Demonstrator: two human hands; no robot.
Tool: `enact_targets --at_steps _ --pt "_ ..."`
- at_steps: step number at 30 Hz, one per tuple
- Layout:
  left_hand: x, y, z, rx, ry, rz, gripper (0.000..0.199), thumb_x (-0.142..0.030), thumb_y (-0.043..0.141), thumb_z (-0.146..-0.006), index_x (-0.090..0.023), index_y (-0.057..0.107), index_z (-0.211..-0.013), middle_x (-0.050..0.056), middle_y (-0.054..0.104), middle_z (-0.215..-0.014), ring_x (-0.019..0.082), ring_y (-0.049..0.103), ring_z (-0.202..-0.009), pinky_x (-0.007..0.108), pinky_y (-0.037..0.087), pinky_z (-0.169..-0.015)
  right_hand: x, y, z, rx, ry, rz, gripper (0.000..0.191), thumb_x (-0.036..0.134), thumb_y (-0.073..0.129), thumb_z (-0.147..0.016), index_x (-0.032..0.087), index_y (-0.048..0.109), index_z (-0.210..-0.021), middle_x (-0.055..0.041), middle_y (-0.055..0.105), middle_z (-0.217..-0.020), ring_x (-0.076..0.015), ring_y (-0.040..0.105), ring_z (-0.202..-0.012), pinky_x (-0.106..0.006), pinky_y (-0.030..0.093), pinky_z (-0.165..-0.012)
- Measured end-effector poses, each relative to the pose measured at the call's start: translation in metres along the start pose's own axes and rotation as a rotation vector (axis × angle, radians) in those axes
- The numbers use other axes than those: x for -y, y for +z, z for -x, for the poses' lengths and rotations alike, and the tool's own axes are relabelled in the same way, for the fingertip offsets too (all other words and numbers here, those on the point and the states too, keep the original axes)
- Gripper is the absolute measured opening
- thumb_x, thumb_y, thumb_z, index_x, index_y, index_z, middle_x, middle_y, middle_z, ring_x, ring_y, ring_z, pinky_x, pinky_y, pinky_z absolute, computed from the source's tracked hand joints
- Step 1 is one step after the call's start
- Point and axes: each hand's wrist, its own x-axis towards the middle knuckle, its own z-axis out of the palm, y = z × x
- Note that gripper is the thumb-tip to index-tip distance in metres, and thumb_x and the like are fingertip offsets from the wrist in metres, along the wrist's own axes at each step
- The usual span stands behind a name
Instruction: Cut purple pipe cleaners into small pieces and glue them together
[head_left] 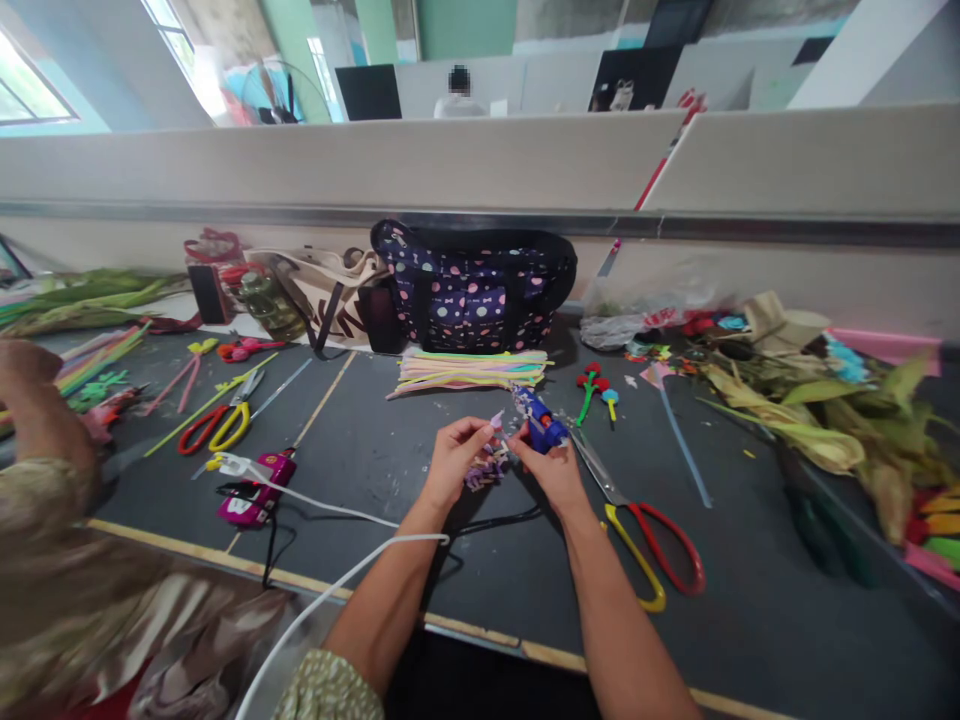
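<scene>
My left hand (456,458) pinches a small pale purple piece (496,421) between thumb and fingertips. Close beside it, my right hand (553,470) is closed, its fingertips pressed together near that piece; what they pinch is too small to make out. A blue glue gun (541,425) lies right against the far side of my right hand, and whether the hand bears on it I cannot tell. Below both hands is a little heap of purple and whitish bits (486,472). Large scissors (626,510) with red and yellow handles rest right of my right forearm.
Pastel pipe cleaners (472,370) lie before a dark patterned bag (480,290). A magenta power box (259,488) with a white cable and second scissors (225,415) are at left, near another person's arm (45,420). Dry husks (810,420) spread at right.
</scene>
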Motion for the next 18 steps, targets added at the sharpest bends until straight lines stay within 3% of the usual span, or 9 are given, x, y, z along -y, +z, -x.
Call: enact_targets --at_steps 3,10,14,18 --pt "-0.002 0.002 0.001 0.037 0.011 0.003 0.029 -0.04 0.068 -0.073 -0.013 0.069 -0.084 0.007 0.069 -0.078 0.014 0.061 -0.066 0.024 0.048 -0.058 0.0 0.0 0.001 0.037 0.054 -0.037 0.031 0.044 0.068 -0.063 0.019 0.059 -0.079 0.0014 0.059 -0.064 -0.0111 0.049 -0.049 -0.025 0.043 -0.047" --pt "-0.004 0.003 0.002 0.045 -0.026 -0.008 0.032 -0.043 0.07 -0.069 -0.013 0.069 -0.081 0.007 0.069 -0.075 0.014 0.06 -0.063 0.024 0.047 -0.058 0.006 -0.001 0.002 -0.035 0.007 -0.024 0.029 0.046 0.065 -0.065 0.021 0.06 -0.081 -0.0019 0.063 -0.073 -0.0141 0.054 -0.059 -0.025 0.044 -0.05" --pt "-0.002 0.001 0.001 -0.006 -0.009 -0.092 0.031 -0.042 0.071 -0.068 -0.013 0.069 -0.079 0.002 0.062 -0.062 0.009 0.049 -0.051 0.02 0.039 -0.049 0.008 -0.006 0.002 -0.019 0.015 -0.086 0.03 0.046 0.066 -0.065 0.021 0.059 -0.082 -0.0004 0.061 -0.073 -0.0126 0.05 -0.057 -0.025 0.043 -0.051" --pt "-0.002 0.0 0.0 -0.048 0.043 -0.141 0.026 -0.039 0.071 -0.067 -0.014 0.069 -0.076 0.001 0.063 -0.066 0.01 0.05 -0.057 0.021 0.039 -0.055 0.011 -0.009 0.005 0.013 0.0 -0.113 0.029 0.044 0.065 -0.067 0.021 0.06 -0.084 0.0007 0.061 -0.076 -0.0115 0.05 -0.059 -0.025 0.043 -0.056"
